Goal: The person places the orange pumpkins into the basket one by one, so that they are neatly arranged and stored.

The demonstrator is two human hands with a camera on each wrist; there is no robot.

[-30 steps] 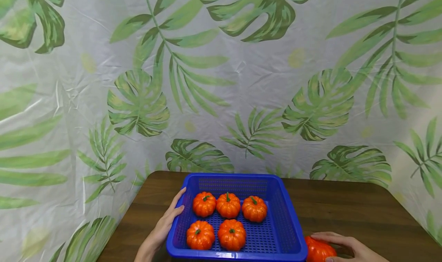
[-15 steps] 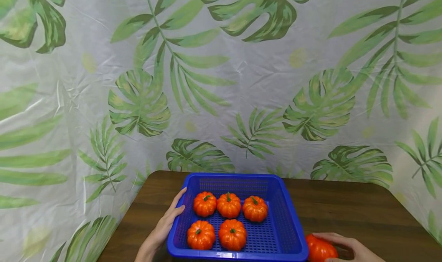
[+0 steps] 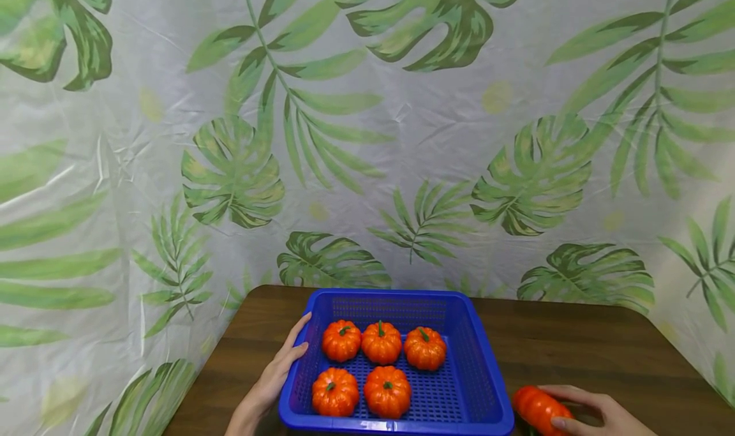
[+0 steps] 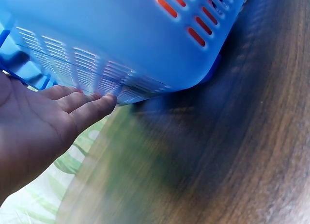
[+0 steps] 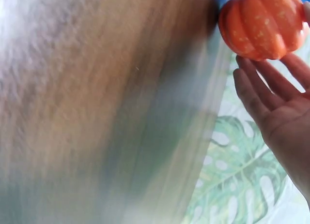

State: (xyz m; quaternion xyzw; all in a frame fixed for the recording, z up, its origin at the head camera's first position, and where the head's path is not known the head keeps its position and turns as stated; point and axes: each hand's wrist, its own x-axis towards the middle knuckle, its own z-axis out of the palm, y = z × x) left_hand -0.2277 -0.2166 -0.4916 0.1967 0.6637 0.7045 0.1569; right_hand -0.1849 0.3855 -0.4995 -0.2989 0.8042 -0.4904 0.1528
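Observation:
A blue plastic basket (image 3: 479, 353) stands on the table, with several small orange toy pumpkins (image 3: 387, 392) in two rows inside it. My left hand (image 3: 270, 378) rests against the basket's left side, fingers fairly straight along the outer wall (image 4: 97, 21) and thumb at the rim. Beyond the basket's right wall, my right hand (image 3: 591, 410) holds another orange pumpkin (image 3: 540, 410) between thumb and fingers. That pumpkin is tipped on its side. In the right wrist view the same pumpkin (image 5: 264, 23) sits at the fingertips, its stem hidden.
The dark wooden table (image 3: 574, 340) extends behind and to the right of the basket. A pale curtain with green leaf prints (image 3: 413, 136) hangs behind the table.
The pumpkin in my right hand has turned further onto its side and shifted slightly right, away from the basket. My left hand and the basket stay almost still.

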